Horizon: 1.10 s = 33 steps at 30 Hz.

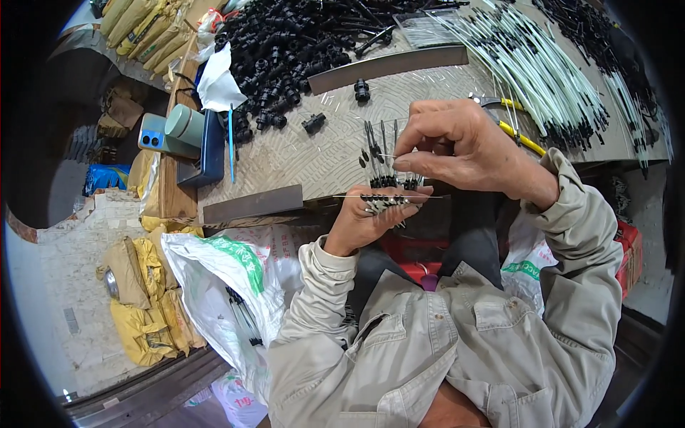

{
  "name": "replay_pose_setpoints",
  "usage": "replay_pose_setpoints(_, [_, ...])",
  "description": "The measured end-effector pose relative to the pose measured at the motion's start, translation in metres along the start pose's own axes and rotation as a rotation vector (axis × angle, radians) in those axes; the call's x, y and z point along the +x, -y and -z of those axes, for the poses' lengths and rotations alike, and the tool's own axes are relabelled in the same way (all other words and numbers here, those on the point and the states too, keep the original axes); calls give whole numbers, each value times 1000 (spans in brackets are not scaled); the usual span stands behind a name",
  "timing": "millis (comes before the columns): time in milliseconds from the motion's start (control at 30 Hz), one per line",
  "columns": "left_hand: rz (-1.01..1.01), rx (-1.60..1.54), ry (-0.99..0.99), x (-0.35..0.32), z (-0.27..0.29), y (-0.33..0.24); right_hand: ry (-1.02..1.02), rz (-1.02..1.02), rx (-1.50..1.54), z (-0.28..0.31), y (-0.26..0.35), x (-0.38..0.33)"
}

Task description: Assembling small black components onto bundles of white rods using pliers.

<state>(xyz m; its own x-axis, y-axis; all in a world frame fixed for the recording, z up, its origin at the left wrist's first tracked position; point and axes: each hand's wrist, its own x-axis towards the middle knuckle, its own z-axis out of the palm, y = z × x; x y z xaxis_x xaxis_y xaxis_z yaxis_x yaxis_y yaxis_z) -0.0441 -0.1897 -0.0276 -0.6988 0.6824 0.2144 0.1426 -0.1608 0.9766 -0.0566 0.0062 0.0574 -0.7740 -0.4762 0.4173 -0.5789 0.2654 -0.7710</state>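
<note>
My left hand is closed around a bundle of slim stalks with black fittings, held just off the table's near edge. Several thin black tips stick up from it. Across the bundle, by my left fingers, runs a thin straight wire. Above it my right hand is pinched, thumb against forefinger, at the upper stalks. A fine pale strand shows at those fingertips, too small to name. On the table beyond lie two loose black ribbed connectors, one upright and one on its side.
Black connectors are heaped at the back left behind a metal strip. White tubes with black ends lie at the right, beside yellow-handled pliers. A phone, a cup and a white sack are at left.
</note>
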Motion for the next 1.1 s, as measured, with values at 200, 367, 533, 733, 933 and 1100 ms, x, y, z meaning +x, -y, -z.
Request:
replay_pose_setpoints(200, [82,2,26,-1,1,-1,-28,25,-27,-3,-1,-1])
replay_pose_setpoints(367, [32,24,3,-3,1,-2,39,24,-80,3,6,3])
replay_pose_setpoints(533, [57,31,25,-4,1,-1,-14,-2,-132,-4,7,2])
replay_pose_setpoints(733, [54,-48,-60,-5,-6,-4,-65,-94,-71,-10,1,-2])
replay_pose_setpoints(933, [54,13,-89,-10,-4,2,8,-156,37,-14,1,2])
replay_pose_setpoints(1100, [52,129,-67,-11,-2,1,-81,-6,-80,-19,-5,1])
